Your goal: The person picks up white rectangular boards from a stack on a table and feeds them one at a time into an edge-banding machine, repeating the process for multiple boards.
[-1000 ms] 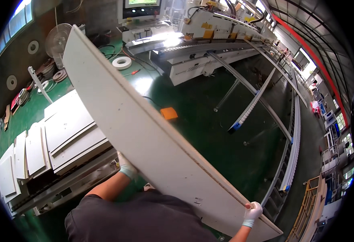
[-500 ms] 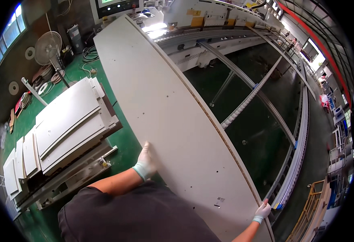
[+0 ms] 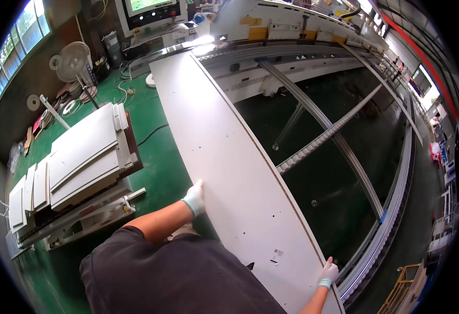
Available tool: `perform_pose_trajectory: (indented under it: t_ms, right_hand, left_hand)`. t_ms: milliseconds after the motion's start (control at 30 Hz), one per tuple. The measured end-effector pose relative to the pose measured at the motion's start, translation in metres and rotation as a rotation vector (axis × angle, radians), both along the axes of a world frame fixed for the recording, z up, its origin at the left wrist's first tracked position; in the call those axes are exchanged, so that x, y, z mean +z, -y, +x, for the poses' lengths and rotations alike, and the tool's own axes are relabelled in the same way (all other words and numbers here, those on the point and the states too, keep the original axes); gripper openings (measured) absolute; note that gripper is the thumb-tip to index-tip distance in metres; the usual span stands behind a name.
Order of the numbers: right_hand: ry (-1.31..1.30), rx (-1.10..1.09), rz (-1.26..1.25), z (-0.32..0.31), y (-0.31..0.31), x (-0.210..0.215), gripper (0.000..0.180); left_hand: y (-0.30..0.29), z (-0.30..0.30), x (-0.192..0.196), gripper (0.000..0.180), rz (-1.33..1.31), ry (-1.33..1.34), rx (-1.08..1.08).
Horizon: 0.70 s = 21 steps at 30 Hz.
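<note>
A long white panel with small drilled holes and a printed label lies between my two hands, its far end reaching the machine's edge. My left hand, in a white glove with a light green cuff, grips the panel's left edge, thumb on top and fingers hidden beneath. On the opposite edge, nearer to me, my gloved right hand is closed round the brown, unfaced rim, its thumb up. Both hands hold the same panel.
A large machine with a screen stands ahead. To the right runs a metal frame with roller rails. Stacked white boards rest on a low cart at left. A fan and cables stand behind them.
The panel's far end has dropped lower and shifted right, near the machine's edge. Both hands keep their hold; my right hand appears slightly further left. The view has shifted a little.
</note>
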State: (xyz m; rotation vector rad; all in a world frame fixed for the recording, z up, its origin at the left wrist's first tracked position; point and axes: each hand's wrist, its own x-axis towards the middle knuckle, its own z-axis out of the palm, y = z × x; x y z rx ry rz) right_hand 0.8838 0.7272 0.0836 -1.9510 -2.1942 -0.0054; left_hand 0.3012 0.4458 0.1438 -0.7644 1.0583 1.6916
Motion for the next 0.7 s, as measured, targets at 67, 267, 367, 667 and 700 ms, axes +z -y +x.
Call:
perform_pose_trajectory:
  t_ms: [67, 267, 367, 667, 700]
  right_hand:
    - [0.023, 0.004, -0.073, 0.0, -0.024, -0.014, 0.076]
    - [0.056, 0.003, -0.15, -0.028, -0.08, -0.011, 0.074]
    - [0.042, -0.001, -0.175, -0.069, -0.113, -0.002, 0.073]
    - [-0.16, 0.405, 0.217, -0.426, -0.161, -0.009, 0.054]
    - [-0.172, 0.521, 0.219, -0.498, -0.154, -0.008, 0.053]
  left_hand:
    - [-0.009, -0.006, -0.022, 0.066, 0.015, -0.03, -0.014]
    - [-0.058, -0.04, -0.059, 0.061, -0.008, -0.097, -0.024]
    - [-0.056, -0.078, -0.118, 0.063, -0.075, -0.188, -0.193]
    - [-0.086, -0.228, -0.066, 0.062, -0.151, -0.529, -0.106]
    - [-0.085, -0.274, -0.075, 0.063, -0.213, -0.655, -0.093]
